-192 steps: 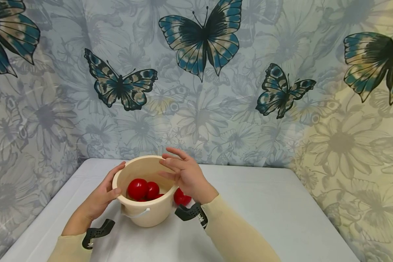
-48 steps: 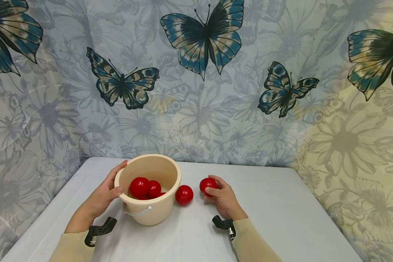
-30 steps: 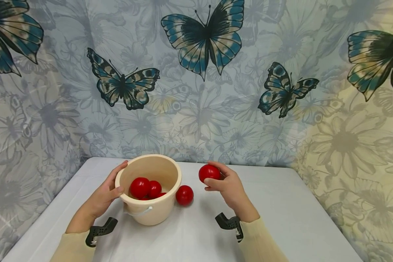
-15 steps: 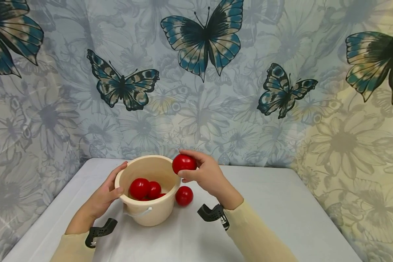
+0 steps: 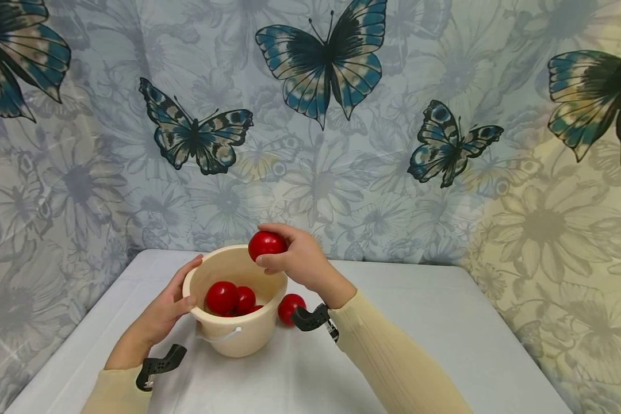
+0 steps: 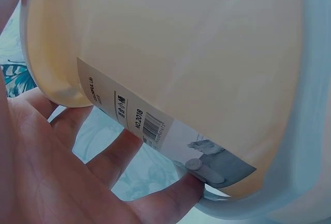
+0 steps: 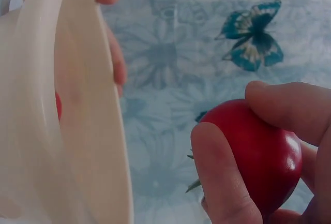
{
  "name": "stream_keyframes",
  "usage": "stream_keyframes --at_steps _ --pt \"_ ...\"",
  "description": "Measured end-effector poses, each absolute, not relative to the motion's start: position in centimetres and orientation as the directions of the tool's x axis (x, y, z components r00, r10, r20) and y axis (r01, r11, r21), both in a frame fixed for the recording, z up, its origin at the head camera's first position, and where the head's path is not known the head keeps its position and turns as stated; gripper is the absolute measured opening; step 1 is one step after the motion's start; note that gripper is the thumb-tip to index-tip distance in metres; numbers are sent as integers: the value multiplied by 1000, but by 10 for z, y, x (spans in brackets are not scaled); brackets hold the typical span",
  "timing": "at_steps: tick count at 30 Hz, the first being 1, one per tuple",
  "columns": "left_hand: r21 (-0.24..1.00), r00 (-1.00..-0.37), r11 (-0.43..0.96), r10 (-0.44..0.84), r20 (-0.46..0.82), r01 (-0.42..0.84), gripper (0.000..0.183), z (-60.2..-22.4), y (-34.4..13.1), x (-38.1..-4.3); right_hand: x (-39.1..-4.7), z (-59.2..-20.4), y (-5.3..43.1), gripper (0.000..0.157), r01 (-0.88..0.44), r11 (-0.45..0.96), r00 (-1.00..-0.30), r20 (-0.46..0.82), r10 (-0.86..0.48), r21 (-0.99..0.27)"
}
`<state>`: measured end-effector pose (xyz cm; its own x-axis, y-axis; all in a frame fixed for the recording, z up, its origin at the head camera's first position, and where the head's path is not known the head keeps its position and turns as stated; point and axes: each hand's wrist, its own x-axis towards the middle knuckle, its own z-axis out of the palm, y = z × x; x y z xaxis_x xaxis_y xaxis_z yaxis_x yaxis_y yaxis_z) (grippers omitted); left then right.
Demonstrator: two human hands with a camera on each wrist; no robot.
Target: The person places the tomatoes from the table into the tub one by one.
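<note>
A cream bucket (image 5: 238,333) stands on the table, its mouth tipped toward me, with several red tomatoes (image 5: 221,297) inside. My left hand (image 5: 157,313) grips its left side, thumb over the rim; the left wrist view shows the fingers along the labelled wall (image 6: 207,79). My right hand (image 5: 302,259) holds a red tomato (image 5: 265,246) between thumb and fingers, over the back right part of the bucket's rim. Green stem leaves (image 7: 193,185) show on this tomato in the right wrist view. Another tomato (image 5: 288,309) lies on the table right of the bucket, partly behind the right wrist camera.
A white-covered table (image 5: 419,333) extends to the right of the bucket. Behind it hangs a floral cloth (image 5: 321,190) with butterflies. A thin pale handle (image 5: 222,337) hangs on the bucket's front. Black camera mounts (image 5: 160,365) sit on both wrists.
My right hand took hold of a tomato on the table, lifted it, and carried it left to over the bucket's rim. The left hand and bucket have stayed in place.
</note>
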<state>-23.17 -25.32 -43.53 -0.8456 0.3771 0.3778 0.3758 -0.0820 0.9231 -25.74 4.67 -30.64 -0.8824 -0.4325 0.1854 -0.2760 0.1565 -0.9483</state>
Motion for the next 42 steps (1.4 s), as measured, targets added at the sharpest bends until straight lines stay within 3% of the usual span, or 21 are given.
stream_keyframes --at_steps 28,42 --pt "925 -851 -64 373 371 375 69 -435 -253 -232 -271 -327 50 53 -186 202 -911 92 -402 -961" --pt "924 -849 -74 372 375 375 69 -436 -253 -232 -264 -344 69 53 -136 36 -933 116 -341 -990"
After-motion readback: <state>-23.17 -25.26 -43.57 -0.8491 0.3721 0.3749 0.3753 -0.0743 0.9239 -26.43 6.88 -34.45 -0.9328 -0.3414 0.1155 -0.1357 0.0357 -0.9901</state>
